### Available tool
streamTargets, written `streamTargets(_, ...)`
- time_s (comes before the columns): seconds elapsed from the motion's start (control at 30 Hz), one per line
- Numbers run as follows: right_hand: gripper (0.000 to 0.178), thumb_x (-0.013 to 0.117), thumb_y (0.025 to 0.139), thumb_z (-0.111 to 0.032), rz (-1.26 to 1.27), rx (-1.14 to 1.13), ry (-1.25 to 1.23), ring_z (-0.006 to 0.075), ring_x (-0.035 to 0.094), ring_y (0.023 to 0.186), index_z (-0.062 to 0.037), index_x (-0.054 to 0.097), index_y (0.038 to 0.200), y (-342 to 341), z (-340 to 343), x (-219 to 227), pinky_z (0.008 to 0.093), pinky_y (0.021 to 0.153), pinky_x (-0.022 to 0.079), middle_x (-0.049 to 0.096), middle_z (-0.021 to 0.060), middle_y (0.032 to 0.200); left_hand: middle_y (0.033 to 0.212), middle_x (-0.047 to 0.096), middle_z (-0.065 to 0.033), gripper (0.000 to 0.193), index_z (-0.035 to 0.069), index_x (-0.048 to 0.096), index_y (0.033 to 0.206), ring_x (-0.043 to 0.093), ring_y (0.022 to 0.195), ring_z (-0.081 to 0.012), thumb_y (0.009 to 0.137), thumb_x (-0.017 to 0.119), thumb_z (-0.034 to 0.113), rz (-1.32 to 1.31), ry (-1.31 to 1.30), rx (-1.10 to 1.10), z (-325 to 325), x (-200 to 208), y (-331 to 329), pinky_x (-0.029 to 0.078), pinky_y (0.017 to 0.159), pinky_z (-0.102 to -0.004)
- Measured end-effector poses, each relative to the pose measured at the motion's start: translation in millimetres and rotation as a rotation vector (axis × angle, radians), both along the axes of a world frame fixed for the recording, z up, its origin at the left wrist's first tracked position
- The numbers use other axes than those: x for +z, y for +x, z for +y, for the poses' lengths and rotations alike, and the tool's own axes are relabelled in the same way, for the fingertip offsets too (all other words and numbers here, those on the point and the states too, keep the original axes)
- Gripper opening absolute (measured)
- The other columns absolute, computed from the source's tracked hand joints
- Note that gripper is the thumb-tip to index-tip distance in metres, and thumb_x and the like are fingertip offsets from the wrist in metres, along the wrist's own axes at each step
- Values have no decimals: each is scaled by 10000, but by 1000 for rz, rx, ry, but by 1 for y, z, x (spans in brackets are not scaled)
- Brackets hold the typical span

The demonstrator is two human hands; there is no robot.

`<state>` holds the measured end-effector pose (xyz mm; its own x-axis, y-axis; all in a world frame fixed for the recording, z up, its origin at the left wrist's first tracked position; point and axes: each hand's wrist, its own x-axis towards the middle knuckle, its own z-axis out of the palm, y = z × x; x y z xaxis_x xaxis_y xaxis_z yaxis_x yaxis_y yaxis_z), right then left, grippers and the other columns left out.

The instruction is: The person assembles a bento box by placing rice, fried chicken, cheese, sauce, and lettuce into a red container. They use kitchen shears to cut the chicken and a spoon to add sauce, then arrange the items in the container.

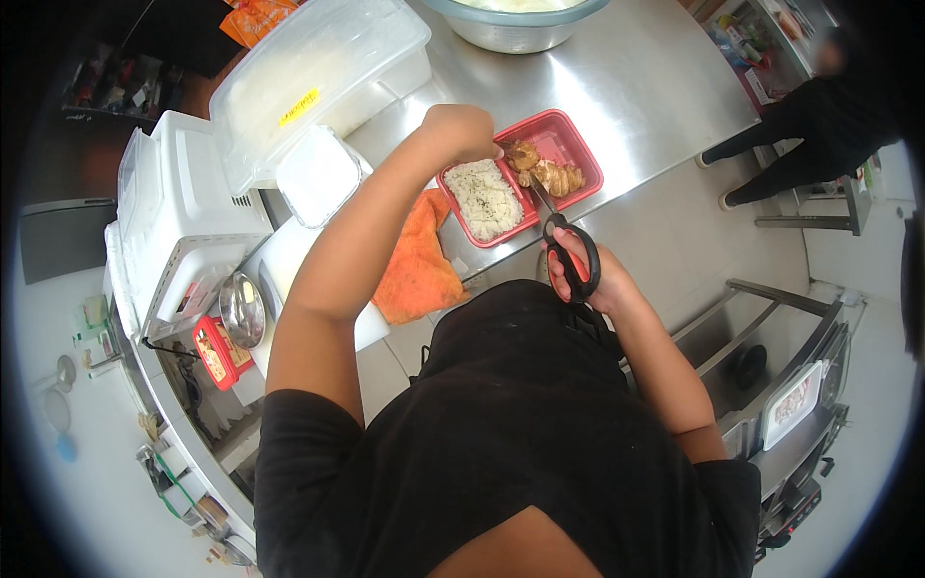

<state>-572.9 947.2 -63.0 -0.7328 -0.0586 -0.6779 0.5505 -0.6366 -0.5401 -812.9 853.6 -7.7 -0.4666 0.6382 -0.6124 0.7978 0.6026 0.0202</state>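
Note:
A red two-part meal box (590,157) lies on the steel table in front of me. White rice (486,202) with dark flecks fills its left part. Pieces of browned meat (559,179) lie in the right part. My right hand (590,270) grips black-and-red scissors (581,252), their blades pointing into the meat. Over the box's far left edge, my left hand (461,133) is closed, with its fingertips beside the meat. Whatever it pinches is too small to make out.
An orange cloth (418,265) lies left of the box. Beyond are a white tub (318,178), a large clear container (328,72) and a metal bowl (511,37). A steel bowl (242,310) and a white appliance (188,226) stand left. Another person (819,116) stands far right.

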Motion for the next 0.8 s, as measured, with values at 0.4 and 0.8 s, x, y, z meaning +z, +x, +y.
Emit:
streamTargets(0.4,399,488,916,-389,11,13,-22,164,458,378,3,480,990,0,5,4,282,372,374,490,39,571,510,439,22,381,39,662,815,356,439,-104,849,559,405,-588,42,291,-8,-35,-39,307,435,-267)
streamTargets(0.8,495,472,887,-514,22,24,35,187,572,484,-31,485,996,2,-2,21,294,438,465,554,55,647,486,361,36,406,25,653,839,266,411,-81,866,520,408,-729,200,529,-37,-22,-15,214,393,-244)
